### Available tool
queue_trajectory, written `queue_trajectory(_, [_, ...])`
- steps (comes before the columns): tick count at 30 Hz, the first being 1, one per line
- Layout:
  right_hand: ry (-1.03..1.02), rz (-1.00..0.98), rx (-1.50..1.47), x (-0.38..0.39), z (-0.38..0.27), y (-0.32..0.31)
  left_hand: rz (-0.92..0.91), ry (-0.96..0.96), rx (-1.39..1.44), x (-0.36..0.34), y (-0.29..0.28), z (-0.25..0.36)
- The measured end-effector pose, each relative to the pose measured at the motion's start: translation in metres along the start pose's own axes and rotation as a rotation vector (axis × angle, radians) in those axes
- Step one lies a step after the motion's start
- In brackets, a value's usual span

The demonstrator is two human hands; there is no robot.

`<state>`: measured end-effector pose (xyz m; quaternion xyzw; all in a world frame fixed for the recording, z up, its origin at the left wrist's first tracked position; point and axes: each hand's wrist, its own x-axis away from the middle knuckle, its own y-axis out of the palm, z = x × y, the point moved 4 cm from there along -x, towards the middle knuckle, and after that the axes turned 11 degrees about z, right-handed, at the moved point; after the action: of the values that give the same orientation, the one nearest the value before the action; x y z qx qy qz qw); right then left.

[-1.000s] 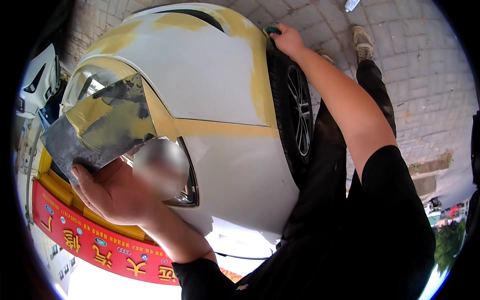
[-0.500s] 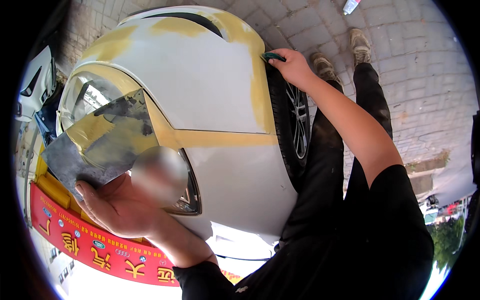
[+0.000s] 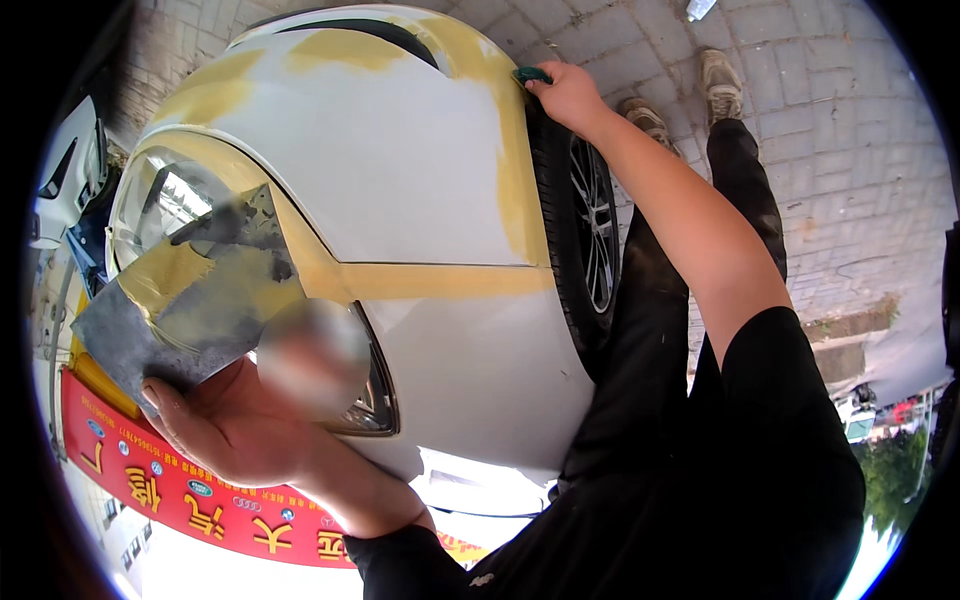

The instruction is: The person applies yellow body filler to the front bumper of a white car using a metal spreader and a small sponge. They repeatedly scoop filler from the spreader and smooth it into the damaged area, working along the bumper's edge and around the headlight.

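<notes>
My left hand [image 3: 215, 430] grips a grey rectangular board [image 3: 190, 290] smeared with yellow filler, beside the car's glass and a blurred round patch. A white car body [image 3: 390, 150], streaked with dull yellow filler [image 3: 520, 210], fills the middle of the view. At the upper end of that streak, on the edge above the black tyre [image 3: 570, 240], my right hand [image 3: 565, 95] pinches a small dark green spreader [image 3: 532, 75], which touches or nearly touches the panel edge.
My shoes [image 3: 722, 85] and legs stand on grey paving [image 3: 830, 180] at right. A red banner [image 3: 250, 520] lies at lower left, another white vehicle [image 3: 65, 170] at the far left edge. A small white object [image 3: 700, 8] is at the top.
My right hand moved down the panel edge, then back up with the spreader. My left hand and the board sit slightly lower than a second ago.
</notes>
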<state>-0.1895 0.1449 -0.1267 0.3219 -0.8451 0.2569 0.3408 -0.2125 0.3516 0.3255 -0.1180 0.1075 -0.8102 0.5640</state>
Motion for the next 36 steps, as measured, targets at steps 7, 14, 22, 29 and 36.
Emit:
queue_trajectory(7, [-0.005,-0.048,-0.136,0.065,-0.026,-0.026,0.077,0.034,-0.022,0.001,0.004,-0.002])
queue_trajectory(14, [-0.094,-0.010,-0.196,0.109,-0.040,-0.042,0.064,0.043,-0.015,0.000,0.003,-0.003])
queue_trajectory(22, [-0.279,-0.266,-0.182,0.161,-0.058,-0.077,0.059,0.049,-0.015,-0.001,-0.003,-0.003])
queue_trajectory(29, [-0.058,-0.104,-0.100,0.030,-0.023,-0.048,0.075,0.036,-0.001,-0.003,-0.004,-0.002])
queue_trajectory(36, [0.001,-0.059,0.093,-0.015,-0.001,0.001,0.238,0.094,-0.181,0.007,0.019,-0.004])
